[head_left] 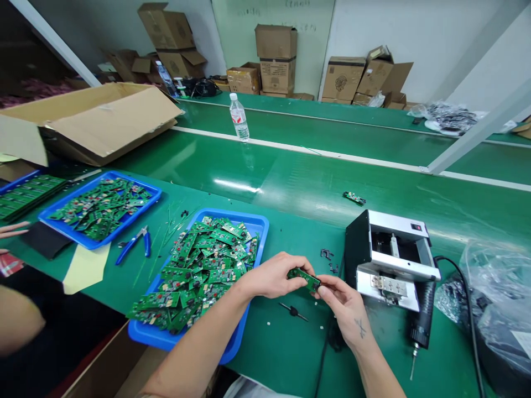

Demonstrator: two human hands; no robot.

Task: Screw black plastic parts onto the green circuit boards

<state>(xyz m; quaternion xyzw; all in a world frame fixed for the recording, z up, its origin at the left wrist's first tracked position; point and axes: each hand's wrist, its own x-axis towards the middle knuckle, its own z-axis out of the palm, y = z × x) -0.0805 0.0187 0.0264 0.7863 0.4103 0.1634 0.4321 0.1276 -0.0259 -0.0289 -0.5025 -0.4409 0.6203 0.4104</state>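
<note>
Both my left hand (269,276) and my right hand (342,304) pinch a small green circuit board (304,279) by its ends, above the green workbench (286,342). Left of my left hand, a blue tray (249,224) holds a heap of similar green boards. My left forearm passes over that tray's near corner. Below my hands lies a small black-handled screwdriver (293,310). To the right of my right hand stands a silver and black benchtop machine (390,260), not touched by either hand.
A second blue tray of boards (103,182) and blue-handled side cutters (135,246) lie further left. A co-worker's hand (12,229) reaches in at the left edge. An electric screwdriver (421,326) and a plastic bag (498,298) sit right. A green conveyor belt (311,182) runs behind.
</note>
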